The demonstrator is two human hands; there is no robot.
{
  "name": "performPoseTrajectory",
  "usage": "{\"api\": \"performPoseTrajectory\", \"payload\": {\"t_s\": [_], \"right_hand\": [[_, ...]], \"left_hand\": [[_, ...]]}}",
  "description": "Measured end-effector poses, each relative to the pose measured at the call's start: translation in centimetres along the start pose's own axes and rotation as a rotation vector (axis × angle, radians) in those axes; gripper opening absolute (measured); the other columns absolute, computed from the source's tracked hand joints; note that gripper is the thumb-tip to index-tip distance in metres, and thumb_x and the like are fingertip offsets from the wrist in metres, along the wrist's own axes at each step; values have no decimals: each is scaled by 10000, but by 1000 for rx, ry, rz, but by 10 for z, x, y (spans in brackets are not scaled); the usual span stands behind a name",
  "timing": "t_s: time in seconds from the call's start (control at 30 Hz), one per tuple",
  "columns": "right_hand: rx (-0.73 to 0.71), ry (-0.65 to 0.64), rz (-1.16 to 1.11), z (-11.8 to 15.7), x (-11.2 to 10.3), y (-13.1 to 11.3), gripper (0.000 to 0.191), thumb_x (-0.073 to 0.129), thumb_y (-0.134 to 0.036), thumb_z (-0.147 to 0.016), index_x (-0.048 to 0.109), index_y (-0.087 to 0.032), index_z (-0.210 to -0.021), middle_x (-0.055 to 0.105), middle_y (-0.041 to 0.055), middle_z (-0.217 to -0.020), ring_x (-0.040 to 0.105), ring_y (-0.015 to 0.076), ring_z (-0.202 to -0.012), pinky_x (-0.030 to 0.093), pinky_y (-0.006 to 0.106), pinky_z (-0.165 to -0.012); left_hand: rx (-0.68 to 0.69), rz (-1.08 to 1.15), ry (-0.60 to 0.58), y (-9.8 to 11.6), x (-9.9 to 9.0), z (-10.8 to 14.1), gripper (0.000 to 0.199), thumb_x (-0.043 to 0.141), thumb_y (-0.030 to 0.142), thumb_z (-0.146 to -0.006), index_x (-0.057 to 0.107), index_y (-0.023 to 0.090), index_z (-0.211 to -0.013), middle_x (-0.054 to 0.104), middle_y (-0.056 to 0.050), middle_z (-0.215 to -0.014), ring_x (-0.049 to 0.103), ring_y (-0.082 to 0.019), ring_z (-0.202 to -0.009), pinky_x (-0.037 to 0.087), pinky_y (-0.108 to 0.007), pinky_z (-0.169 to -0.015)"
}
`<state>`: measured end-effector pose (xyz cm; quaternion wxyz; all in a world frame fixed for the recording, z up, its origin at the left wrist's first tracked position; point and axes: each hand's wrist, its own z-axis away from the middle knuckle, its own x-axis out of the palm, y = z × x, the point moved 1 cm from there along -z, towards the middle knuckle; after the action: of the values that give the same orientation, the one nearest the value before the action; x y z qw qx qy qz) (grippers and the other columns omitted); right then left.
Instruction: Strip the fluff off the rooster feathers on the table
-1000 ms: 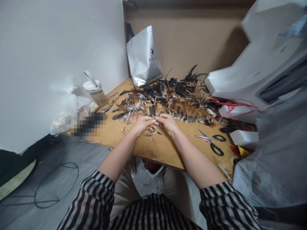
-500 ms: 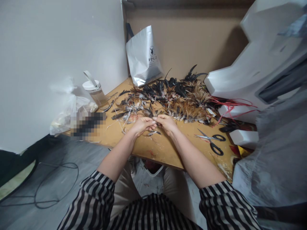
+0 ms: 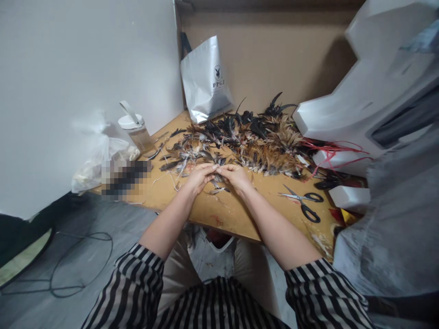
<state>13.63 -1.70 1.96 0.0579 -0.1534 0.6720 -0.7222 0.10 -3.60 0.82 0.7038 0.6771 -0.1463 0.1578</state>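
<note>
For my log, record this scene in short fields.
Left hand: in a pinch
Right hand: in a pinch, close to the left; anything gripped is too small to tell
Feathers: brown, black and some white, spread beyond the hands
Scissors: slightly open, on the table, right of the hands
Silver bag: standing behind the feathers
Bottle: white-lidded, toward the table's left

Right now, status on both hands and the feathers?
Left hand, right hand: fingertips together, pinching feathers. Feather bunches just beyond. Scissors open, off right, not blocking.
</note>
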Motion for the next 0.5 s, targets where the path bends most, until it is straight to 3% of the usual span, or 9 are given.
{"api": "performPoseTrajectory", "payload": {"t_s": [0.5], "right_hand": [[-73, 90, 14, 0, 0, -2, 213, 676, -327, -535, 596, -145, -614, 470, -63, -412, 336, 54, -389, 236, 210, -419]], "left_hand": [[10, 16, 20, 1, 2, 0, 238, 755, 253, -556, 670, 105, -721, 615, -23, -630, 545, -61, -572, 406, -151, -523]]}}
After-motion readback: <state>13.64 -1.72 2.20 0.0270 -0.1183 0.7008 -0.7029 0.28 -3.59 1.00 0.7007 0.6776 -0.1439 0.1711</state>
